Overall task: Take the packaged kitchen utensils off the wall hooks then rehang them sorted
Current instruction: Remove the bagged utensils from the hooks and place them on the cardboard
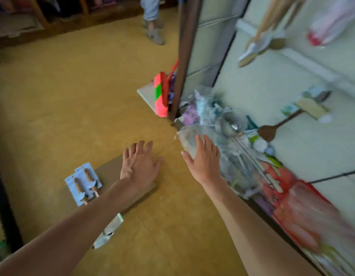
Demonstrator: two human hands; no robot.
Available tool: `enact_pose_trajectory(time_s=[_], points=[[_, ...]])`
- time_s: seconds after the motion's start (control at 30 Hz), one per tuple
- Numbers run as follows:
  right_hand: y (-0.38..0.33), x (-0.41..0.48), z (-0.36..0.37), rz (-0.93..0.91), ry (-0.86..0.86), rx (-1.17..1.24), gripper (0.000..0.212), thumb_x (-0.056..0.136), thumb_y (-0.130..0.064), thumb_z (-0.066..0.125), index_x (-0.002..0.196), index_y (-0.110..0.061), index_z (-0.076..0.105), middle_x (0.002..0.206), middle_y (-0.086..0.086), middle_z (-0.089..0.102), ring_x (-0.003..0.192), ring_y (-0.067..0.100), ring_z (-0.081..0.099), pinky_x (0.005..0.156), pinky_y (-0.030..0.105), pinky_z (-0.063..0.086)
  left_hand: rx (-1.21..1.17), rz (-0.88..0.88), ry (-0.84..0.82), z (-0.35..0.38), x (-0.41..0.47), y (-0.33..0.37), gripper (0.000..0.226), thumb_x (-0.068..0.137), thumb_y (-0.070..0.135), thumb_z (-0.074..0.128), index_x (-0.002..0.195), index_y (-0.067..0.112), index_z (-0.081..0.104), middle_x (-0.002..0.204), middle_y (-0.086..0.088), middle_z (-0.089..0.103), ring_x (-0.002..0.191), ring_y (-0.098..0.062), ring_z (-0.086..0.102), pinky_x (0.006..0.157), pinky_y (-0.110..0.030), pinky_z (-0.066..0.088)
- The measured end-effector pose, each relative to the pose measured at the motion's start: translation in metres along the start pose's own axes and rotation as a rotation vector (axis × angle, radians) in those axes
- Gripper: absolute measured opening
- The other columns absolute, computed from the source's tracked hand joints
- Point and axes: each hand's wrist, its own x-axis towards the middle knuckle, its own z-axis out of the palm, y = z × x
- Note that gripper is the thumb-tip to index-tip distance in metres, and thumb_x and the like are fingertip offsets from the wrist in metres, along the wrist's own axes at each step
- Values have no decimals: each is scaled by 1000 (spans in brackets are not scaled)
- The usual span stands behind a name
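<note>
Packaged utensils (228, 136) lie mostly in a loose heap on the bottom ledge of the wall display (272, 80), wrapped in clear plastic and too blurred for us to name piece by piece. Two carded wooden-handled tools (84, 183) rest apart from them on a flat sheet of cardboard (111, 170) on the floor, side by side and overlapping. A few pieces remain hung on the panel: a dark wooden spatula (269, 132) and, higher, a pale wooden utensil (258, 42).

Our right hand (204, 158) reaches over the near edge of the heap, fingers spread flat and closed on nothing we can see; whether it touches the top packet is unclear. Our left hand (139, 163) hovers open over the cardboard, empty too.

A pink and green broom head (161, 94) leans by the brown post (184, 56), and another person's feet (153, 30) stand farther back.

We judge the sorting barely begun. The slippery wrappers are tangled together, so lifting one packet could drag its neighbours off the ledge onto the yellow floor (73, 86). A wrapped utensil (108, 232) by our left forearm could be kicked or stepped on as we shift.
</note>
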Motion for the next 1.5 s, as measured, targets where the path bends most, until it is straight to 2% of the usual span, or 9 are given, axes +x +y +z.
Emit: enact_pose_trajectory(time_s=[0.17,0.37,0.63,0.77,0.9,1.07,1.2,1.37,1.5], points=[[107,-32,-77,129,42,-43,77,91,-59,44,148,-7,42,148,24,46,137,39,43,110,54,35,3,166,-27,0,-18,129,67,96,58,39,151,20,29,151,-7,35,138,-29,32,114,-45,26],[232,-83,-151,224,50,-72,76,96,-57,49,155,-12,27,159,17,30,148,33,25,120,49,23,60,333,-54,13,-57,261,68,97,59,36,151,18,29,153,-9,33,141,-29,29,115,-46,25],[363,-171,-218,388,127,-56,70,98,-54,48,152,-13,31,158,16,31,147,33,26,120,48,21,72,527,-77,41,-105,427,69,95,59,42,149,17,34,151,-12,37,140,-31,31,116,-46,24],[415,-209,-251,478,153,-65,72,100,-54,44,155,-13,25,162,16,23,150,33,19,122,50,17,77,624,-81,55,-136,500,67,95,58,43,148,17,35,150,-12,38,140,-32,31,116,-48,23],[449,-240,-279,531,222,-89,71,99,-50,49,154,-12,26,159,15,26,148,33,21,121,53,19,93,722,-87,60,-164,549,69,95,61,38,148,17,33,150,-13,38,140,-33,31,116,-50,23],[458,-277,-303,631,213,-78,77,98,-55,48,157,-16,19,163,15,20,151,32,15,123,52,14,91,834,-103,50,-193,580,67,97,56,39,150,16,31,153,-12,35,143,-32,28,118,-49,20],[460,-300,-330,706,233,-95,75,98,-54,47,156,-16,19,164,15,16,152,32,12,123,50,12,60,937,-80,36,-213,600,65,96,56,44,145,14,40,146,-14,44,136,-35,37,114,-52,27],[472,-330,-371,768,312,-147,74,100,-53,45,158,-16,16,164,15,14,152,32,12,123,49,9,-12,1058,-65,23,-237,636,64,94,53,49,143,13,42,142,-15,47,133,-36,40,112,-54,29],[495,-364,-389,816,373,-170,72,99,-51,48,156,-14,24,162,16,21,150,32,18,122,50,14,-50,1138,-84,29,-264,671,61,95,51,49,143,13,43,143,-15,45,135,-36,37,114,-52,26]])
